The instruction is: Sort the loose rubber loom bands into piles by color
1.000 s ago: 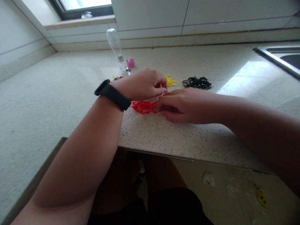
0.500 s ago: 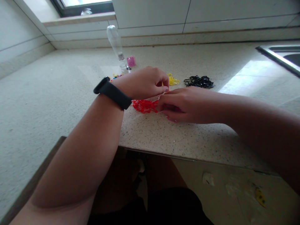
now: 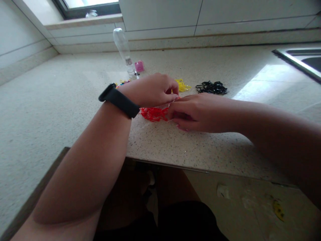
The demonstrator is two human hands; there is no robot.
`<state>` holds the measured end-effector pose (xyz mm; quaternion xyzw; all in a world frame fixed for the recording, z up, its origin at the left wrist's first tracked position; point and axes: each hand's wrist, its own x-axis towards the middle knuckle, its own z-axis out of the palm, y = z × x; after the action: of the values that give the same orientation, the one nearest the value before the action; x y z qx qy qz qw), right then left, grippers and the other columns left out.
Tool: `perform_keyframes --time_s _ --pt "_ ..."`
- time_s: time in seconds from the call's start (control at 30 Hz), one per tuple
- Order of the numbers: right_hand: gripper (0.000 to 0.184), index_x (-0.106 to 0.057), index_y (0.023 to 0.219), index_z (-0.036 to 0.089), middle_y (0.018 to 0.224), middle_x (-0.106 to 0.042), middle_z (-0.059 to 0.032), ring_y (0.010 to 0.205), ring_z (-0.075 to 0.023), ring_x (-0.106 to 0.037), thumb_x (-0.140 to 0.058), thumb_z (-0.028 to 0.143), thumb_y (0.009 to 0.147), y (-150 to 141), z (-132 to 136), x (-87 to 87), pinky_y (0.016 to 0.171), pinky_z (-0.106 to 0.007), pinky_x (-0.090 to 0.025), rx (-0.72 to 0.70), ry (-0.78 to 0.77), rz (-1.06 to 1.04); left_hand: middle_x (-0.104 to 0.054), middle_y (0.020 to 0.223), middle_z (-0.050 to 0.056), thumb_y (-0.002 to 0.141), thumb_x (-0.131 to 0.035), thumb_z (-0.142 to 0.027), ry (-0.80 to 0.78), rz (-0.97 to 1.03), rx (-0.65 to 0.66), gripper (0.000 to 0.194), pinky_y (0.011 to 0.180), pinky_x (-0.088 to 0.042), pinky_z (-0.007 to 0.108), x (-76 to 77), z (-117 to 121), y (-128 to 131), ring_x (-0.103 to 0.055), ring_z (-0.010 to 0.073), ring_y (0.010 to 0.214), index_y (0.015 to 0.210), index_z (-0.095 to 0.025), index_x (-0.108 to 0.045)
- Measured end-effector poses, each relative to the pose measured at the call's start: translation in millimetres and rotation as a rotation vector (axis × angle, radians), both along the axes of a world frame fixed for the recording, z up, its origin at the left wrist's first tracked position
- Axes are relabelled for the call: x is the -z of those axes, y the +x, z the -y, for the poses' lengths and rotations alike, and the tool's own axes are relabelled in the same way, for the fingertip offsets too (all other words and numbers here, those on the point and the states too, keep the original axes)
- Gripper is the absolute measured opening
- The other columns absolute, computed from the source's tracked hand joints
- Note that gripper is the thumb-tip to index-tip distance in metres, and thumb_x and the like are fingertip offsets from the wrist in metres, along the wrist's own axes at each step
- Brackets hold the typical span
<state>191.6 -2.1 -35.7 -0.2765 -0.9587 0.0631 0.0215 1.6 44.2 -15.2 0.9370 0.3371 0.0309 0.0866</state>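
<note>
My left hand [image 3: 160, 87], with a dark band on its wrist, reaches over the red pile with thumb and finger pinched. A bit of red shows at these fingertips, seemingly a small rubber band. My right hand [image 3: 192, 110] rests low on the counter, its fingers curled at the right edge of the red rubber bands [image 3: 152, 114]; what it grips is hidden. The two hands meet at the fingertips. Just behind them lie yellow rubber bands [image 3: 182, 85] and, farther right, black rubber bands [image 3: 212, 87]. A multicoloured heap [image 3: 123, 82] is partly covered by my left forearm.
A clear plastic bottle-like container [image 3: 121, 45] lies toward the back, beside a small pink object [image 3: 139, 66] and a dark ring [image 3: 136, 74]. The speckled counter [image 3: 160, 144] ends at its front edge near my legs. A metal sink [image 3: 301, 58] is at the far right.
Both hands keep nearly the same pose at the red pile. The whole view has shifted very slightly; the piles stay as they were.
</note>
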Motion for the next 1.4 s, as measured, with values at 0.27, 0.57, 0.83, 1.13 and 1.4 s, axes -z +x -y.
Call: perform_keyframes --time_s 0.27,0.57,0.83,1.13,1.4 --pt "0.019 -0.062 0.097 0.019 0.086 -0.065 -0.0047 0.073 -0.0166 -0.055 -0.049 0.030 0.091 0 -1 0.7 0.067 -0.030 -0.034 -0.011 -0.003 -0.012 -0.073 0.096 0.005 0.087 -0.048 -0.034 -0.008 -0.028 -0.005 0.035 0.079 -0.044 0.028 -1.4 2 0 -0.064 0.0183 0.091 0.107 -0.019 -0.073" --pt "0.021 -0.063 0.102 0.020 0.091 -0.067 -0.0069 0.078 -0.0193 -0.059 -0.048 0.031 0.091 2 0 1.4 0.071 -0.032 -0.040 -0.002 -0.033 -0.021 -0.074 0.094 0.005 0.087 -0.048 -0.034 -0.007 -0.071 -0.024 0.038 0.083 -0.043 0.028 -5.2 7 0 -0.064 0.0198 0.093 0.115 -0.020 -0.070" --pt "0.025 -0.062 0.103 0.020 0.093 -0.066 -0.0088 0.079 -0.0217 -0.061 -0.047 0.035 0.091 2 1 1.0 0.070 -0.035 -0.041 0.024 -0.012 0.003 -0.074 0.098 0.006 0.087 -0.046 -0.031 0.082 -0.019 0.049 0.037 0.074 -0.042 0.027 -3.6 9 -1 -0.064 0.0181 0.084 0.110 -0.017 -0.072" --pt "0.022 -0.063 0.103 0.021 0.091 -0.066 -0.0077 0.076 -0.0218 -0.060 -0.051 0.034 0.090 2 -1 0.3 0.069 -0.035 -0.040 0.020 -0.038 -0.016 -0.073 0.103 0.005 0.088 -0.047 -0.027 0.101 -0.084 0.018 0.034 0.081 -0.044 0.028 -9.1 15 2 -0.063 0.0204 0.094 0.109 -0.020 -0.072" --pt "0.017 -0.064 0.099 0.024 0.087 -0.067 -0.0054 0.073 -0.0213 -0.059 -0.055 0.034 0.089 3 -3 2.9 0.066 -0.033 -0.040 0.029 -0.076 -0.054 -0.073 0.104 0.008 0.089 -0.048 -0.025 0.086 -0.042 0.044 0.034 0.077 -0.043 0.032 -5.5 12 1 -0.062 0.0219 0.090 0.109 -0.017 -0.073"
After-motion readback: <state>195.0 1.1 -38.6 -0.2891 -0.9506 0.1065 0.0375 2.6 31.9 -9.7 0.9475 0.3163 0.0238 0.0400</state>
